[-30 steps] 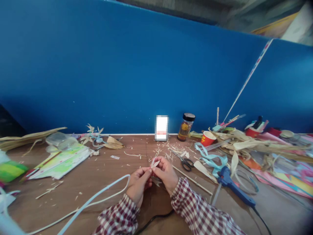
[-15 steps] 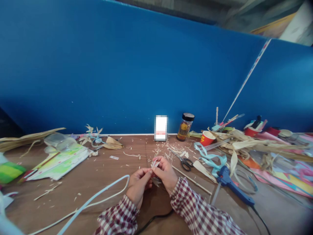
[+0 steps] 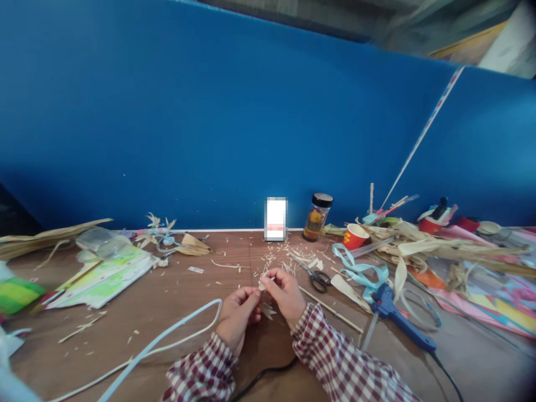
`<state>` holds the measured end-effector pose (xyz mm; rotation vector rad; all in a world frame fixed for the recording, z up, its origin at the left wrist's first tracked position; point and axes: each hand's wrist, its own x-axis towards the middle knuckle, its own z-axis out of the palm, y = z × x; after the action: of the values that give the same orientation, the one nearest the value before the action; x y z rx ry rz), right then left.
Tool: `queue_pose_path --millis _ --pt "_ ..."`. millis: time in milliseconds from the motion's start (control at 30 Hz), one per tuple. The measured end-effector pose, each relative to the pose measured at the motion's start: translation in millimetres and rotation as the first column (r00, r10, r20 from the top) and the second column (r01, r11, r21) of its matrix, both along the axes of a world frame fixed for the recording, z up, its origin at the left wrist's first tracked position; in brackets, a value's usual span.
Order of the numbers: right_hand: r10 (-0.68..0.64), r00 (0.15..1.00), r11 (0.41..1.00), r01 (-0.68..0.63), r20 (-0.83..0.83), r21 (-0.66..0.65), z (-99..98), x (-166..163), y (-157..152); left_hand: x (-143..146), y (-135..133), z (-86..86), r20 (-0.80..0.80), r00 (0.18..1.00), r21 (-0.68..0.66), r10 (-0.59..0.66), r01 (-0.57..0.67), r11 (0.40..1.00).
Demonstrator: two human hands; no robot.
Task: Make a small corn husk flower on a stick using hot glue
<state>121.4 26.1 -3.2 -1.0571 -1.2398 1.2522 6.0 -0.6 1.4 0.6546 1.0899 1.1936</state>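
Observation:
My left hand (image 3: 238, 317) and my right hand (image 3: 288, 295) meet over the middle of the brown table, fingertips nearly touching. Both are closed in a pinch on a small piece of pale corn husk (image 3: 262, 285). Pointed husk ends (image 3: 268, 312) hang below the fingers; the fingers hide how these join the piece on top. Just right of my right hand lie black-handled scissors (image 3: 320, 281) and a thin stick (image 3: 330, 308). Farther right rests a blue glue gun (image 3: 404, 321), beside a light blue ribbon (image 3: 360, 271).
Husk scraps (image 3: 276, 259) litter the table behind my hands. A black-lidded jar (image 3: 317, 218) and a red paper cup (image 3: 355, 237) stand near the blue partition (image 3: 209, 123). Dried husks (image 3: 452, 248) pile up on the right. A white cable (image 3: 167, 329) curves past my left hand.
My right fingers have shifted slightly and closed over the upper part of the husk piece, so less of it shows above them. My left hand has stayed almost still.

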Motion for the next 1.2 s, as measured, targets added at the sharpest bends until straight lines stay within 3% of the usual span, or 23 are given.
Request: queue_pose_path --millis 700,1200 --pt "-0.027 0.993 0.996 0.016 0.116 0.09 -0.9 3.8 0.5 1.7 -0.8 -0.9 -0.055 0.998 0.023 0.009 -0.008 1.0" --pt "0.001 0.996 0.999 -0.003 0.084 0.034 2.6 4.7 0.6 1.1 -0.4 0.5 -0.028 0.999 0.004 0.047 -0.047 0.999"
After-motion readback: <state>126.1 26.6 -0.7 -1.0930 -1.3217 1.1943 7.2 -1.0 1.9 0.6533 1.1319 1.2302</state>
